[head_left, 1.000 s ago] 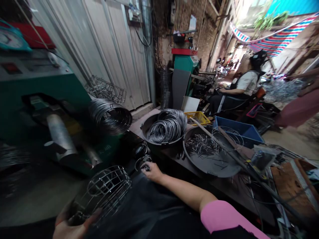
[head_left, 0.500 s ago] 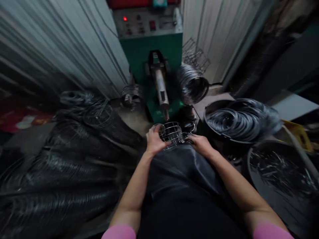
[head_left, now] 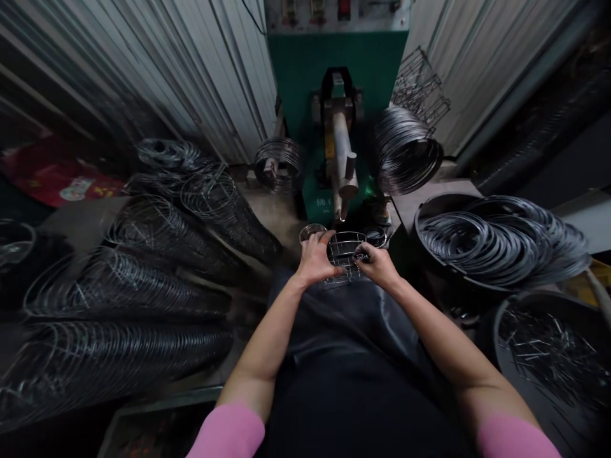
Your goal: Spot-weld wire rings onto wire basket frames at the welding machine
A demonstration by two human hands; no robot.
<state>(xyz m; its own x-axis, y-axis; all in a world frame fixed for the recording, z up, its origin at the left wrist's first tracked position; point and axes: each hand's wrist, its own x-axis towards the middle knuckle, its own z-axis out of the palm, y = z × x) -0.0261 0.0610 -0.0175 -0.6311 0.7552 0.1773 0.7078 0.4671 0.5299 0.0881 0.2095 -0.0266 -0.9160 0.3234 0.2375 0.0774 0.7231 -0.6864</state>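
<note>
A small round wire basket [head_left: 347, 238] of thin metal rings and crossing wires is in front of me, above my dark apron [head_left: 344, 318]. My left hand [head_left: 315, 259] is closed round its left side, the thumb on the near wires. At the basket's right side is my right hand [head_left: 379, 266], with fingertips pinched together; some thin dark bits show there, too small to name. Just beyond the basket, the metal electrode arm [head_left: 342, 143] of a green spot-welding machine [head_left: 296, 83] points down towards it, its tip apart from the wires.
Wire rings hang in a bundle [head_left: 405, 152] right of the machine and a smaller bundle [head_left: 278, 162] left of it. At right stand a tub rim [head_left: 417, 235] around wire rings and a tub rim [head_left: 496, 337] around short wire pieces. Long stacks of wire baskets [head_left: 128, 343] lie left.
The view has shifted, so the machine sits further right and higher. My right hand has moved in from beside the basket to its right side. My left hand keeps its hold.
</note>
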